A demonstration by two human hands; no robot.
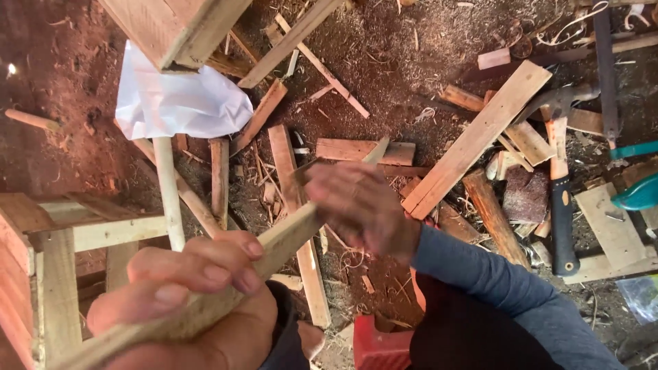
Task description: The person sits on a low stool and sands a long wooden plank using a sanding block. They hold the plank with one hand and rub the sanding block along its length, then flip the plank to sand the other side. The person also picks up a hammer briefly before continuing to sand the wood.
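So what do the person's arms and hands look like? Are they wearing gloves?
No gloves: both hands are bare. The left hand shows short, plain fingernails and a bit of dark cuff at the wrist. The right hand looks blurry, and its arm wears a long blue-grey sleeve reaching the wrist.

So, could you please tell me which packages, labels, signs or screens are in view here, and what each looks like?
White bag or wrapping sheet: crumpled, plain white, lying on the sawdust-covered ground at upper left, beside a wooden frame.
Clear plastic wrapper: a crinkled, see-through piece at the right edge, on the ground.
No labels, signs or screens show.
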